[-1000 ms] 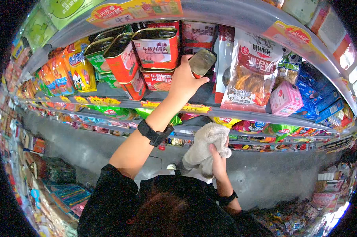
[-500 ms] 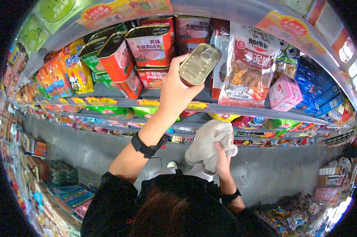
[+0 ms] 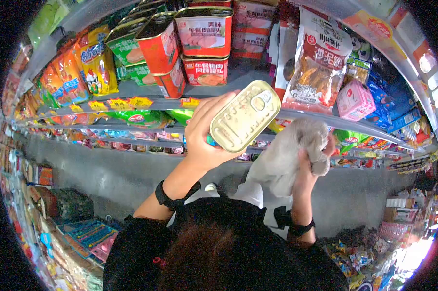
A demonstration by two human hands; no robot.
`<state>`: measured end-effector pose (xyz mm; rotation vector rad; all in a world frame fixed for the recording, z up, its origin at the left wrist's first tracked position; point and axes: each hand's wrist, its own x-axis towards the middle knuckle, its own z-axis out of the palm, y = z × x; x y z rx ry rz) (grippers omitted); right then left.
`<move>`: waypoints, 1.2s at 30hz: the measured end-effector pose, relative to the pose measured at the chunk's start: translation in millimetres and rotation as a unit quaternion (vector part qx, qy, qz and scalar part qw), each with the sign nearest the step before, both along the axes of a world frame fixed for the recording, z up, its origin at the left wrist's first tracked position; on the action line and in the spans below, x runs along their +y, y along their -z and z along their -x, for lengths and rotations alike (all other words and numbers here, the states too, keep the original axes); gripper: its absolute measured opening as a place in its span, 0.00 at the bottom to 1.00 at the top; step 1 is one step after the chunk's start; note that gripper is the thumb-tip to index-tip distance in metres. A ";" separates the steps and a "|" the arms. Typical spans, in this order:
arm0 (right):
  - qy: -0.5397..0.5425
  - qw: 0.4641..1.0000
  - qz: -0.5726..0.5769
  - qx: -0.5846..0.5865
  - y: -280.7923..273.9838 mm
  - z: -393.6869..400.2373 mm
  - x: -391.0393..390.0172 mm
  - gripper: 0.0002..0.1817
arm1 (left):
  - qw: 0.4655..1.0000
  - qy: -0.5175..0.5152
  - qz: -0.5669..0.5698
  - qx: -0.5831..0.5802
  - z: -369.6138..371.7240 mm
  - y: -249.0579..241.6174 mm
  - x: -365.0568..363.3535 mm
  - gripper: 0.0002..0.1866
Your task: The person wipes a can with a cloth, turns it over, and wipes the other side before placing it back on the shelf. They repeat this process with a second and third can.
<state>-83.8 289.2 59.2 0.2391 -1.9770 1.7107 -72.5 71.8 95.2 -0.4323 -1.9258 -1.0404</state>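
"While you face the shelf [image 3: 250, 75], what's in your left hand [image 3: 202, 131]?"

"One can [image 3: 245, 119]. I have it clamped, fingers wrapped along its side. Ring-pull lid turned up at me, tilted. It's held off the shelf, in front of the edge."

"And the right hand [image 3: 318, 160]?"

"Closed on a cloth [image 3: 289, 153]: pale grey, bunched, thumb pressed into it. Near the can, to its right and lower."

"Farther out?"

"Red cans [image 3: 204, 31] behind my left hand, stacked two high. Green cans [image 3: 131, 51] to their left, then a yellow bag [image 3: 100, 63]. On the other side, a big snack bag [image 3: 320, 63], a pink box [image 3: 357, 99] beside it, blue boxes [image 3: 383, 111] past that."

"Underfoot?"

"Grey floor [image 3: 131, 179]."
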 end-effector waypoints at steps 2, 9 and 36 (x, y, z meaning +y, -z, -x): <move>-0.015 0.999 -0.035 0.029 -25.0 -7.1 -5.3 0.33 | 1.000 0.015 0.007 -0.008 -10.6 9.6 -8.3 0.37; -0.062 0.890 -0.306 0.333 -64.2 -25.5 -45.8 0.22 | 0.996 0.068 -0.005 -0.064 -44.7 19.3 -26.0 0.35; -0.132 0.774 -0.529 0.324 -63.8 -29.3 -92.9 0.20 | 0.995 0.033 0.081 -0.051 -72.0 19.5 -58.3 0.32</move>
